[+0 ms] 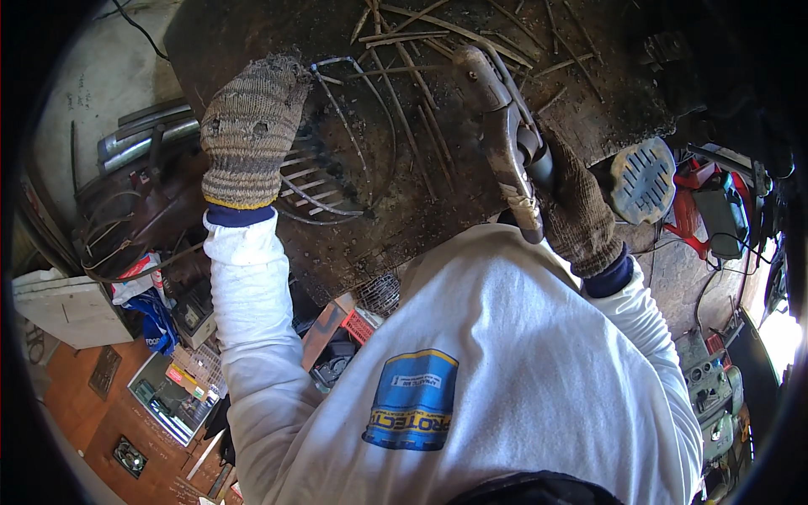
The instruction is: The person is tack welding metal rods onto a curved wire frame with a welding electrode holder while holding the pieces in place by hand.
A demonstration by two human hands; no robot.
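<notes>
While the left hand (252, 126), in a striped knit glove, reaches over the dark work surface (252, 29), its fingertips bunch together at the upper corner of a bent-rod frame (341, 114). Whether they pinch the rod cannot be told, since the glove hides their grip. The frame lies to the right of that hand, with pale parallel slats (311, 184) across its lower part.

The right hand (581, 202), also gloved, holds a long, worn metal hand tool (497, 126) that tilts over the surface; its fingers are mostly hidden behind the tool, so their exact position cannot be told. Loose thin strips (471, 38) lie scattered beyond, between and past the hands. Near the right glove is a rounded, slotted plate (644, 181).
</notes>
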